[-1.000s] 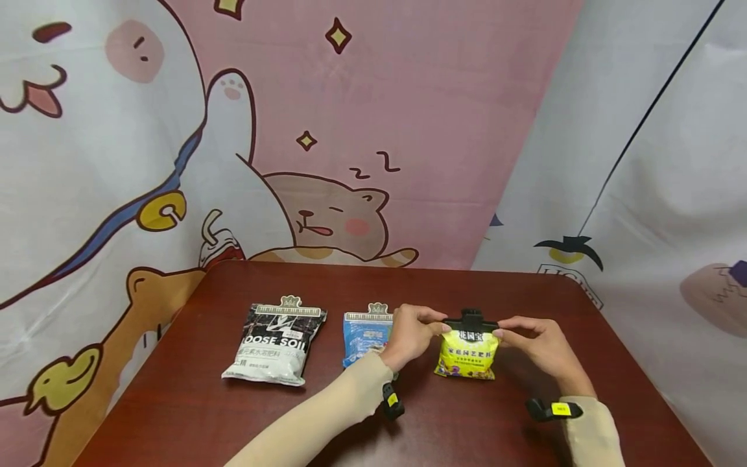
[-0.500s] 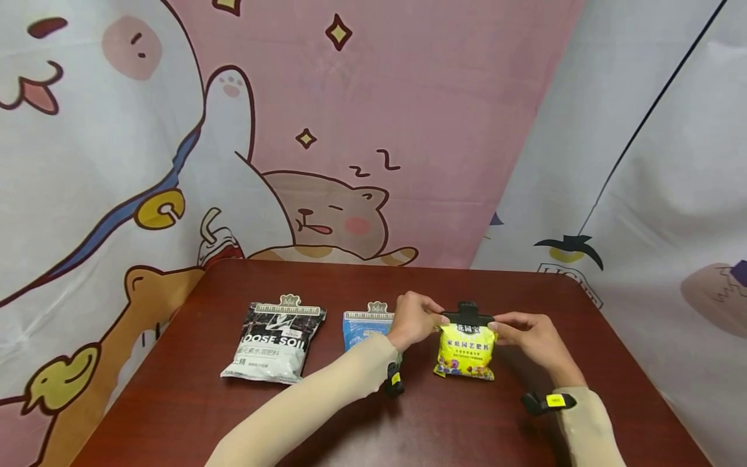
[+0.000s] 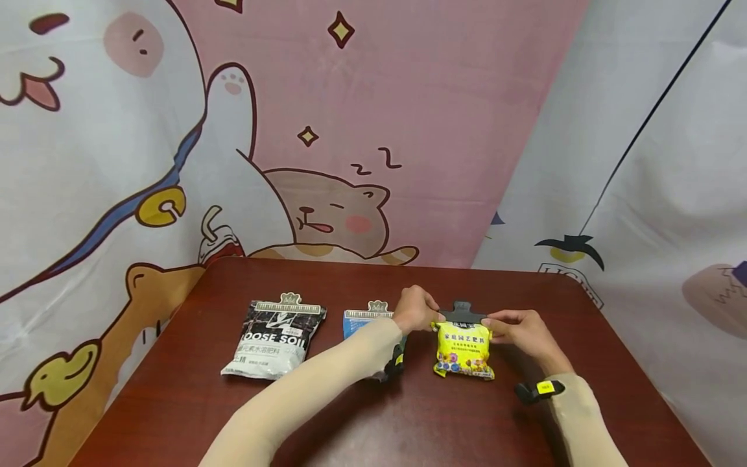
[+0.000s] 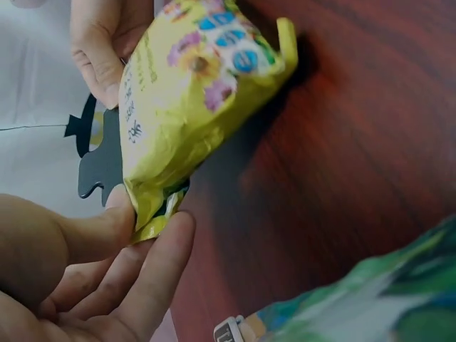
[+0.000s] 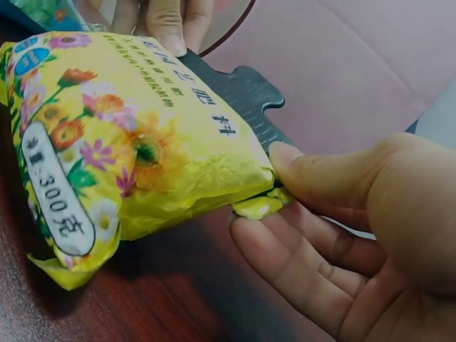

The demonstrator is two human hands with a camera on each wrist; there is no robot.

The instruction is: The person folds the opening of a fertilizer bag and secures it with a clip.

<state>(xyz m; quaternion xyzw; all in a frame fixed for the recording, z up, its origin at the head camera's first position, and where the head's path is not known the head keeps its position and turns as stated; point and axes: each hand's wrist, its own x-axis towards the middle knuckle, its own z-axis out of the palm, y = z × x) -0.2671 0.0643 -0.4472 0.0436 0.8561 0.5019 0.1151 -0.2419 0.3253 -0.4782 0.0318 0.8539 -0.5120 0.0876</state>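
A yellow fertilizer bag (image 3: 463,350) with printed flowers stands over the right half of the table, its top edge in a wide black clip (image 3: 461,314). My left hand (image 3: 414,310) pinches the bag's top left corner beside the clip's end; thumb and fingers show close up in the left wrist view. At the opposite corner my right hand (image 3: 525,334) grips the folded bag edge between thumb (image 5: 320,174) and fingers. In the left wrist view the bag's lower end is near the tabletop; whether it touches cannot be told.
Left on the table (image 3: 420,428) lies a black and white soil bag (image 3: 274,340) with a piano-patterned clip (image 3: 288,307). A blue bag (image 3: 357,324) with a similar clip (image 3: 376,311) is partly hidden behind my left arm. A printed cloth hangs behind the table.
Both hands have shifted a little away from me, the right one also leftward. The bag's clipped top has tipped back and left, while its bottom edge has hardly moved.
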